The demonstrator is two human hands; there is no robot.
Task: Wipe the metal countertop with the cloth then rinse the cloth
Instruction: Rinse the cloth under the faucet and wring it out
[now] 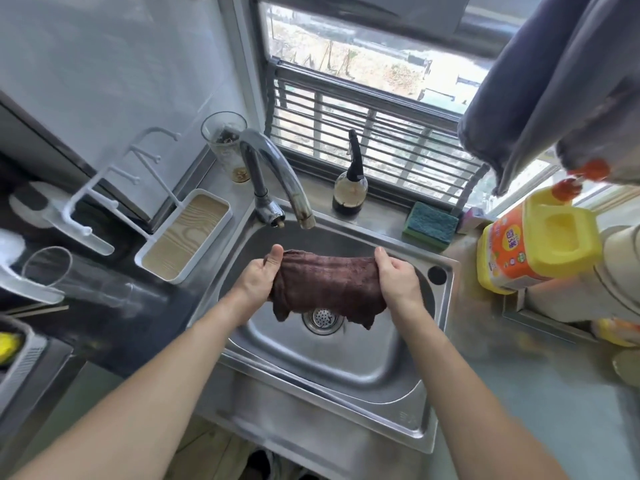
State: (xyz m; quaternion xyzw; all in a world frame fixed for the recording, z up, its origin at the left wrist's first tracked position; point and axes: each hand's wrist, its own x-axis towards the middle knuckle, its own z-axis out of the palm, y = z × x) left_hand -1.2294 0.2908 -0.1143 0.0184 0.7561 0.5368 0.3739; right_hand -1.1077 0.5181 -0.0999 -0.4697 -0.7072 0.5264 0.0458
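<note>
Over the steel sink (408,382), both bare forearms reach in from 6 o'clock. Left hand (256,277) and right hand (398,280) each pinch one end of the cloth (325,285), fingers closed on it, thumbs on top. Cloth: dark maroon, ribbed terry, stretched flat between the hands, lower corners drooping. It hangs above the perforated drain strainer (323,318), not touching the basin. Counter (554,403) at 3 o'clock: dull brushed metal, smeared. At 12 o'clock the curved chrome faucet (277,174), spout just beyond the cloth; no water visible. Green-blue sponge (431,225) at 1 o'clock on the rim. Dark spray bottle (350,187) behind it. Orange-and-yellow detergent jug (530,244) at 2 o'clock. White wood-grain tray (183,233) at 10 o'clock.
</note>
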